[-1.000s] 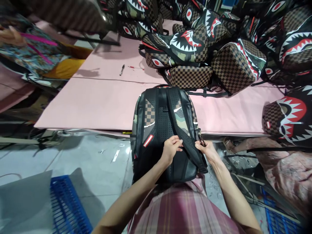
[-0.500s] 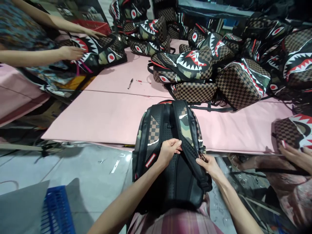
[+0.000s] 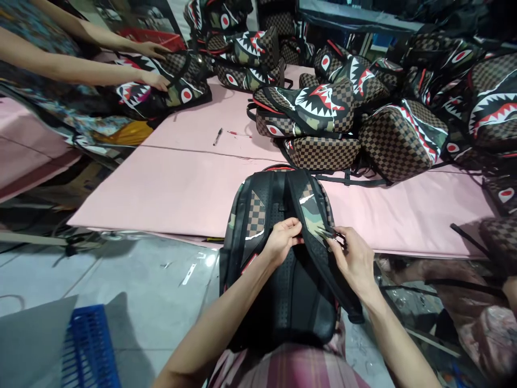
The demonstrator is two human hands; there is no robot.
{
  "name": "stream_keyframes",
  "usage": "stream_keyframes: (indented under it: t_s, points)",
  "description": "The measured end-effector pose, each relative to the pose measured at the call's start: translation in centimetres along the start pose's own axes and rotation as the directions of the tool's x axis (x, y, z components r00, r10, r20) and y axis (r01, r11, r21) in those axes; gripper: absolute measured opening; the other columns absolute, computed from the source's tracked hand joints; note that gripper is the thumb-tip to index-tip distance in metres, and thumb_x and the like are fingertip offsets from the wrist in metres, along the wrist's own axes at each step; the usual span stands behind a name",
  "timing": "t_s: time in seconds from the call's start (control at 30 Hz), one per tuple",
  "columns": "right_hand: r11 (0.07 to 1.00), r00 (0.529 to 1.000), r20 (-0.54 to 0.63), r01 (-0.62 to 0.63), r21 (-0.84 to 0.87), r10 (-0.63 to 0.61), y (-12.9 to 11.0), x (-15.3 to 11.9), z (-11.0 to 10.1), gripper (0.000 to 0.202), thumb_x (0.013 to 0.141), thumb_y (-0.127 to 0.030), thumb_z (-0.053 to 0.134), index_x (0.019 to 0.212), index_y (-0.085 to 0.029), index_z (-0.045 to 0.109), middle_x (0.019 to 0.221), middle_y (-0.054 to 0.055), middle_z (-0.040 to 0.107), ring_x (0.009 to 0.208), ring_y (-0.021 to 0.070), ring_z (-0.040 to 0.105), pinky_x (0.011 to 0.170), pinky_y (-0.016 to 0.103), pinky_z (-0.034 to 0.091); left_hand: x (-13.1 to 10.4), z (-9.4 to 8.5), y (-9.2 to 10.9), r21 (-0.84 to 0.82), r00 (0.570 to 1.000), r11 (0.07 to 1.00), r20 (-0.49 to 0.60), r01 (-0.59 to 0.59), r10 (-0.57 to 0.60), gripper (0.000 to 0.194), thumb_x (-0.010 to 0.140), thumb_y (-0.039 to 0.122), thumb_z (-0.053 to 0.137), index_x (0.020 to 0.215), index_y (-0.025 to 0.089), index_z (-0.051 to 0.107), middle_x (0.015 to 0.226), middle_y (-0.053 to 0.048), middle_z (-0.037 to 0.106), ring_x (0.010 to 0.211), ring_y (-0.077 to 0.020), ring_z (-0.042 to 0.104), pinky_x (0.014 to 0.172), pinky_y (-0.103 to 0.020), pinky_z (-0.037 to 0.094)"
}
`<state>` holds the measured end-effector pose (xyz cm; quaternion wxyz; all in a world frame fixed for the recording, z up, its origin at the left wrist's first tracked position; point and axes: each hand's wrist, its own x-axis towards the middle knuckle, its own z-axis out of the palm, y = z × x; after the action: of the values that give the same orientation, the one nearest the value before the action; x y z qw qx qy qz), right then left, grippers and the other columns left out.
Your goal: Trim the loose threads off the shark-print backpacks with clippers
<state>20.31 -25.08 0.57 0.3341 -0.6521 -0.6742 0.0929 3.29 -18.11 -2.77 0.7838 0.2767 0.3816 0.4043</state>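
A black backpack [image 3: 278, 302] with checkered and camouflage patches leans upright against the table edge at my lap, its strap side toward me. My left hand [image 3: 283, 240] is closed, pinching the inner edge of the right-hand shoulder strap [image 3: 309, 210]. In my right hand [image 3: 355, 258] is a small pair of thread snips [image 3: 333, 235], partly hidden by the fingers. Their pointed blades lie over the camouflage patch of that strap, at its outer side. The strap's lower end hangs off to the right, below my right hand.
A pink-covered table [image 3: 169, 188] bears a pen [image 3: 217, 136] and piled shark-mouth backpacks [image 3: 323, 108]. At the left, a co-worker's hands [image 3: 155, 81] handle another backpack. Another person sits at right, near a backpack [image 3: 498, 237]. A blue plastic crate [image 3: 91, 345] stands on the floor.
My right hand has moved up along the strap with the snips, their blades now over the patch. My left hand has risen slightly. The right-hand neighbour's backpack has shifted.
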Motion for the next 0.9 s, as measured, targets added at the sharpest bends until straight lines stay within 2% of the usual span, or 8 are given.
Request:
stream_keyframes:
  t_s: [0.07,0.17,0.3,0.5,0.7,0.9]
  points:
    - [0.984,0.986,-0.055,0.153,-0.092,-0.158,-0.9,0.8,-0.2,0.020,0.087,-0.032,0.052,0.101,-0.020,0.061,0.094,0.007,0.065,0.088,0.0194,0.059,0.076,0.031,0.038,-0.2,0.1,0.0,0.003,1.000,1.000,-0.001,-0.016,0.016,0.033,0.059,0.038,0.076,0.064,0.013,0.056,0.068,0.000,0.058,0.062,-0.0087,0.054,0.060,-0.024,0.048]
    - [0.930,0.957,-0.048,0.266,-0.254,-0.287,-1.6,1.6,-0.3,0.017,0.086,-0.028,0.055,0.099,-0.021,0.064,0.089,0.005,0.066,0.081,0.0174,0.058,0.073,0.033,0.031,-0.4,0.3,0.0,0.019,0.999,0.999,-0.004,-0.048,0.048,0.033,0.058,0.038,0.076,0.064,0.013,0.056,0.068,0.000,0.058,0.063,-0.0089,0.054,0.063,-0.024,0.048]
    - [0.858,0.936,-0.004,0.320,-0.402,-0.351,-2.1,2.1,-0.2,0.015,0.087,-0.025,0.054,0.096,-0.022,0.066,0.084,0.004,0.066,0.072,0.0153,0.054,0.071,0.035,0.025,-0.5,0.5,0.1,0.044,0.996,0.996,-0.020,-0.081,0.082,0.031,0.057,0.038,0.076,0.062,0.014,0.056,0.066,0.001,0.056,0.062,-0.0081,0.052,0.063,-0.021,0.046]
    - [0.803,0.923,0.030,0.348,-0.484,-0.382,-2.7,2.4,-0.3,0.015,0.087,-0.025,0.053,0.093,-0.022,0.066,0.084,0.004,0.066,0.070,0.0148,0.050,0.069,0.036,0.022,-0.4,0.6,0.2,0.204,0.982,0.964,-0.044,-0.169,0.182,0.027,0.061,0.038,0.069,0.060,0.015,0.055,0.059,0.004,0.050,0.055,-0.0068,0.044,0.056,-0.019,0.038]
    - [0.813,0.924,0.051,0.358,-0.460,-0.378,-2.4,2.9,-0.2,0.016,0.088,-0.027,0.052,0.093,-0.022,0.067,0.084,0.003,0.067,0.071,0.0144,0.052,0.068,0.035,0.022,-0.1,0.1,0.0,0.378,0.964,0.893,-0.008,-0.245,0.267,0.020,0.069,0.030,0.060,0.058,0.015,0.053,0.055,0.004,0.044,0.055,-0.0076,0.039,0.055,-0.020,0.031]
    - [0.900,0.923,0.127,0.382,-0.212,-0.362,-0.5,4.0,0.1,0.016,0.086,-0.031,0.056,0.093,-0.023,0.068,0.085,0.002,0.066,0.075,0.0129,0.057,0.070,0.032,0.026,-0.1,-0.2,0.0,0.339,0.975,0.917,0.011,-0.213,0.222,0.022,0.066,0.032,0.062,0.057,0.015,0.051,0.055,0.004,0.044,0.055,-0.0079,0.039,0.055,-0.020,0.031]
